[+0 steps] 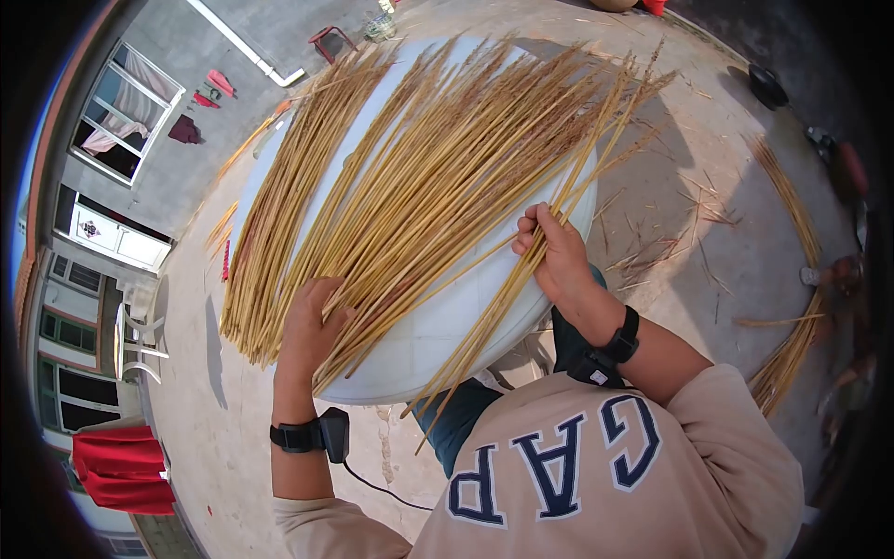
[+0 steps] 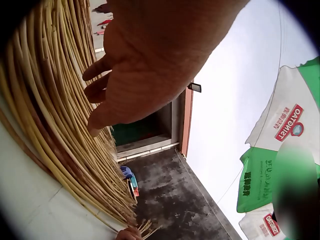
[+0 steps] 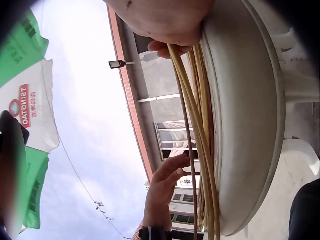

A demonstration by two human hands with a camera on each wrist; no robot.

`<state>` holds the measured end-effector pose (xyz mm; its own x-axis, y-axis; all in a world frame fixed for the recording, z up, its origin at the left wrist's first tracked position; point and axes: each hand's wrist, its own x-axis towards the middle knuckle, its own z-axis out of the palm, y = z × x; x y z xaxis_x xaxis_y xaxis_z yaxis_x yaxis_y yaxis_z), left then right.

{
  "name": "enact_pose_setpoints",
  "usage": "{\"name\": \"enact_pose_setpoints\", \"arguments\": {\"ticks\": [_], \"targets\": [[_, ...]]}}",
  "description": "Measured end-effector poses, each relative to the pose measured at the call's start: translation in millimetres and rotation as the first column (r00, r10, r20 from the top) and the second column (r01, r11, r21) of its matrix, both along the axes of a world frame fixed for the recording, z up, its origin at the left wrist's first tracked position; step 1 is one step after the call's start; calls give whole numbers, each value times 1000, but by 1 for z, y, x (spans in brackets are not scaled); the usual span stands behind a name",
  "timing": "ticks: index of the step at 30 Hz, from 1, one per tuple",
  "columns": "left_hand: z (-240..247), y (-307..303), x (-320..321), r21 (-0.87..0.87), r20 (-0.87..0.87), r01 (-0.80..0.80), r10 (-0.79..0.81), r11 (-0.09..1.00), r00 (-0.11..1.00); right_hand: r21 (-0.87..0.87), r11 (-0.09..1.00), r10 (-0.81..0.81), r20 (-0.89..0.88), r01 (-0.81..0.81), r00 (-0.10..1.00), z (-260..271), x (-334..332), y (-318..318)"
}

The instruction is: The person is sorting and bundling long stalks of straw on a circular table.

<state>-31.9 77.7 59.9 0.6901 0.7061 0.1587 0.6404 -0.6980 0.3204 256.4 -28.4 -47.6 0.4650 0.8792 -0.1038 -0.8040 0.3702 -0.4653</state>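
Observation:
Long dry yellow-brown stalks with feathery heads lie fanned across a round white table [image 1: 377, 396], most in one wide spread pile [image 1: 438, 200]. My right hand [image 1: 559, 256], at the table's right side, grips a thin bunch of stalks [image 1: 494, 312] between curled fingers and thumb. The bunch's bare ends stick out past the near rim, and its heads point to the far right. At the pile's near left, my left hand [image 1: 312, 321] lies over the bare stalk ends with its fingers loosely bent. In the left wrist view its fingertips [image 2: 97, 122] are right at the stalks.
More stalks [image 1: 792, 205] lie on the concrete ground at the right, with loose bits scattered nearby. A white plastic chair [image 1: 140, 345] stands at the left by the house. A red cloth [image 1: 126, 469] hangs at the lower left. A green and white parasol [image 3: 37, 100] shows overhead.

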Motion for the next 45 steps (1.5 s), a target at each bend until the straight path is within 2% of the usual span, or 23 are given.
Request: {"name": "enact_pose_setpoints", "arguments": {"ticks": [2, 4, 5, 9, 11, 14, 17, 22, 27, 30, 32, 39, 41, 42, 44, 45], "targets": [[-1, 14, 0, 14, -8, 5, -5, 1000, 1000, -9, 1000, -6, 4, 6, 1000, 3, 0, -1], [-5, 24, 9, -198, 76, -42, 58, 979, 995, -16, 1000, 1, 9, -1, 1000, 1, -2, 0], [-7, 23, 21, -112, 122, 9, 5, 994, 993, -4, 1000, 1, 17, -1, 1000, 0, -2, 1], [-14, 33, 68, -169, 115, 2, 18, 986, 993, 8, 1000, 8, 40, -8, 999, -1, -1, 2], [-27, 46, 86, 42, 83, 57, -60, 997, 995, 0, 1000, 14, 42, -14, 999, 1, -1, 0], [-42, 56, 108, 116, 40, 6, -11, 993, 999, 9, 1000, 29, 44, -30, 999, -1, 0, 1], [-51, 49, 116, 144, -56, -29, 38, 989, 998, 13, 999, 29, 52, -30, 998, 0, 0, 0], [-53, 34, 117, 88, -63, -79, 85, 993, 994, 14, 999, 41, 34, -42, 999, 3, 0, -1], [-59, 36, 120, 156, -59, -101, 112, 983, 992, -18, 999, 40, 30, -40, 999, 4, -1, 0], [-63, 47, 120, 97, -94, -101, 110, 990, 989, -13, 999, 46, 41, -46, 998, 4, -1, 0], [-58, 50, 120, -87, -79, -176, 169, 981, 982, -10, 999, 46, 46, -46, 998, 3, -1, 1], [-25, 47, 113, -111, -29, -205, 203, 973, 979, -4, 999, 46, 106, -45, 993, 1, 0, 1], [-14, 42, 111, 121, -135, -203, 219, 972, 966, -8, 999, 45, 103, -44, 994, -2, 1, 2], [-10, 38, 111, 121, -135, -207, 223, 971, 965, -12, 999, 42, 103, -41, 994, -1, 1, 3], [-6, 28, 111, 306, -222, -165, 239, 938, 945, -14, 998, 56, 101, -55, 993, 1, 1, 5], [-5, 23, 110, 287, -228, -153, 223, 946, 948, -28, 998, 59, 95, -57, 994, 0, 1, 2]]}}
